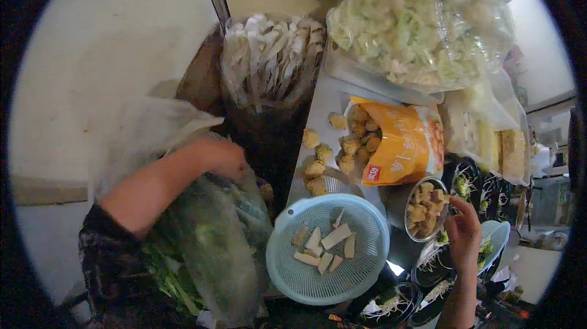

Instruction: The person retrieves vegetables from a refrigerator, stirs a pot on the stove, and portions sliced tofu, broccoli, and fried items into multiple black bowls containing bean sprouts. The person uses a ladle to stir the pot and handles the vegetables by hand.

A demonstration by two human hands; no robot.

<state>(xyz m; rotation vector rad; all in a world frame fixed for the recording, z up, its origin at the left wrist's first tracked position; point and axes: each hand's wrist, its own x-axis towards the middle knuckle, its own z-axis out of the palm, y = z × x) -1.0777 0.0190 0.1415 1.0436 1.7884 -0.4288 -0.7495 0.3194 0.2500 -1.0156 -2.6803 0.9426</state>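
My left hand [229,158] is bent over the mouth of a clear plastic bag [220,255] with leafy green vegetables inside. Its fingers are hidden, so a hold on the bag or its contents cannot be confirmed. On the right, my right hand [464,228] has its fingertips at the rim of a small metal bowl [408,223] full of tan cubes [424,214]. Whether it pinches a cube or grips the rim is unclear. Between the hands sits a light blue plastic colander [279,278], with several pale cut pieces [335,236] lying in it.
An orange food bag [403,141] spills round brown balls [315,167] onto the metal counter [328,95]. Behind stand a bag of whitish strips [275,54] and a large bag of pale leaves [422,31]. Black bowls [403,310] with greens and sprouts crowd the right.
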